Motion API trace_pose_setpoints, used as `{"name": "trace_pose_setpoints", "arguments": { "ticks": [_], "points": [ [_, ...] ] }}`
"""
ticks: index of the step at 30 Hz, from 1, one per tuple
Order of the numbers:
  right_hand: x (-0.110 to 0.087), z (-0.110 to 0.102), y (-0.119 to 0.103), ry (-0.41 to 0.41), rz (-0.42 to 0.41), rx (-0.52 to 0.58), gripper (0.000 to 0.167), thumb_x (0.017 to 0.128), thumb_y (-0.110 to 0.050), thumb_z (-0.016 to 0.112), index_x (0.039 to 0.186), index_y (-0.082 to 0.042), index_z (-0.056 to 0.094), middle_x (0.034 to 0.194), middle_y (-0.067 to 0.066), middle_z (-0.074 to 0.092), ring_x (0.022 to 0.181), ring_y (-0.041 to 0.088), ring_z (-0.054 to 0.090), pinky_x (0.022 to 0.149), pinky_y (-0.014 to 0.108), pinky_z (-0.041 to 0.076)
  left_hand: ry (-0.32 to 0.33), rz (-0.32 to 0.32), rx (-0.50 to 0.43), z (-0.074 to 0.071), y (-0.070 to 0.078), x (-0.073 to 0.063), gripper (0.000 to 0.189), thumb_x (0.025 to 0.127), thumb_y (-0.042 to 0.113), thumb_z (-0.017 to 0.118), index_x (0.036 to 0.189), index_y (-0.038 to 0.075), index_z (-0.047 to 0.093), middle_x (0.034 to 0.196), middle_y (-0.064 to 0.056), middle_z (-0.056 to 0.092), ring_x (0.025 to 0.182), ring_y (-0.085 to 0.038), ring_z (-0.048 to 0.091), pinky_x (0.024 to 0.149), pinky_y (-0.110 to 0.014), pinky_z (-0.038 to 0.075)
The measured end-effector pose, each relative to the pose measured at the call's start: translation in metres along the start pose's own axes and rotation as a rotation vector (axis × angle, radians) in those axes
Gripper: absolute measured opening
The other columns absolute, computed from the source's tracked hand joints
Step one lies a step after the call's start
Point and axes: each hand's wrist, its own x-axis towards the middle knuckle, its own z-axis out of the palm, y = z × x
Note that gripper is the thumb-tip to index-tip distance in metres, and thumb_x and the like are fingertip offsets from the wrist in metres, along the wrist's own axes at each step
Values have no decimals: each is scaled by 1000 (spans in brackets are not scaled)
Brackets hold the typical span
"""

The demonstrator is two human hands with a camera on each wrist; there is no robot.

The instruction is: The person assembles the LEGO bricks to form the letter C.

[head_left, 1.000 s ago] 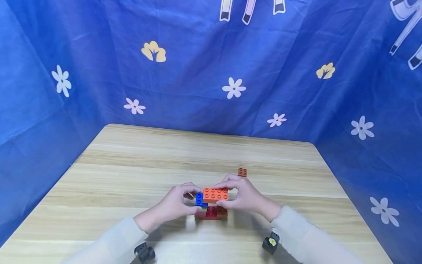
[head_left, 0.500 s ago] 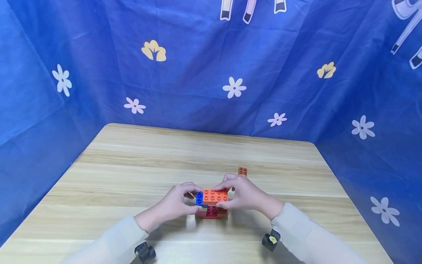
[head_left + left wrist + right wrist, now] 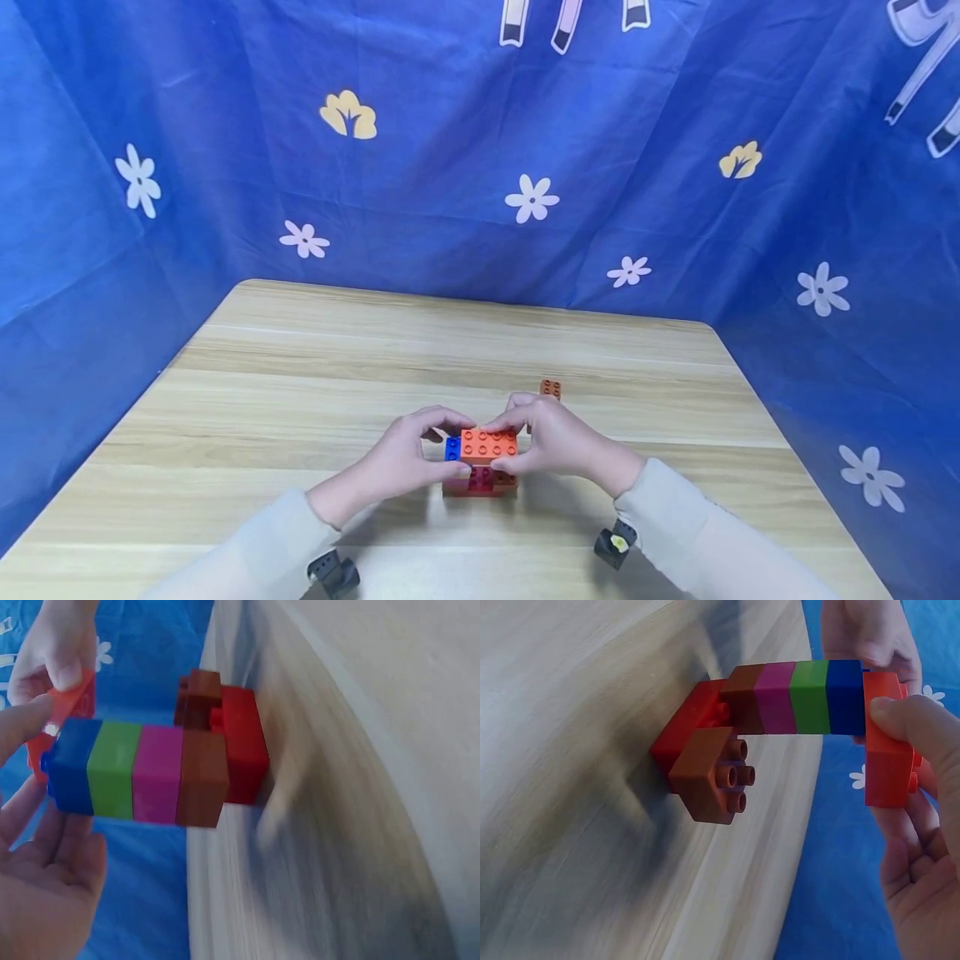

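Note:
An orange eight-stud toy brick lies across the top of a small stack, overhanging to the right. My right hand pinches its right end between thumb and fingers. On the brick's left part, my left hand also holds with thumb in front and fingers behind. Below come a blue brick, a lime green brick, a pink brick and a brown brick, on one end of a red base brick. A second brown brick sits on the base's other end, under the overhang.
A loose brown brick lies on the wooden table just beyond my right hand, partly covered by it. A blue patterned curtain surrounds the table's back and sides.
The orange brick has come down slightly onto the blue brick. My left hand has shifted right, from the blue brick to the orange one. The right hand keeps its pinch.

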Motion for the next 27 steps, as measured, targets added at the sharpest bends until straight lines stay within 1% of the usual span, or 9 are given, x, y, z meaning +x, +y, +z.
{"name": "trace_pose_setpoints", "arguments": {
  "ticks": [3,7,11,15,18,22,27],
  "points": [
    [0,0,1,2,-1,6,39,68,-18,85,104,-9,73,79,-12,54,74,7,52,67,26,50,54,16,-37,4,2,1,45,71,16,83,112,11,65,105,6,65,95,-14,59,86,-42,50],
    [-1,0,2,0,0,20,39,68,-17,85,104,-9,73,80,-12,54,74,7,53,68,31,52,107,35,-50,10,-1,0,43,71,19,83,110,11,66,104,4,66,92,-14,61,85,-41,51],
    [-1,1,3,1,-6,21,39,68,-17,85,104,-9,73,81,-12,55,74,3,51,67,28,51,156,29,-78,16,-2,-2,40,71,16,83,108,12,67,102,6,67,90,-14,62,82,-37,52],
    [-1,2,4,8,-4,27,38,69,-17,84,104,-9,73,82,-12,56,76,3,52,67,23,50,195,28,-100,21,-5,-4,38,72,13,83,107,13,68,101,7,67,89,-13,62,81,-34,53],
    [-3,3,4,15,8,32,37,70,-17,84,104,-10,72,85,-12,58,78,3,53,70,23,50,219,29,-111,24,-7,-5,38,72,11,82,108,13,68,102,7,67,90,-13,61,81,-34,53],
    [-6,7,7,48,16,46,38,71,-20,83,107,-13,71,90,-12,58,83,4,53,74,30,51,246,35,-137,28,-9,-6,38,72,9,82,108,12,68,104,4,67,92,-15,61,80,-35,54],
    [-13,16,15,133,-32,101,45,73,-24,83,115,-14,67,101,-9,61,91,7,56,75,35,52,270,75,-167,30,-12,-7,37,74,10,81,108,7,68,104,-1,67,93,-17,61,82,-34,53]
  ]
}}
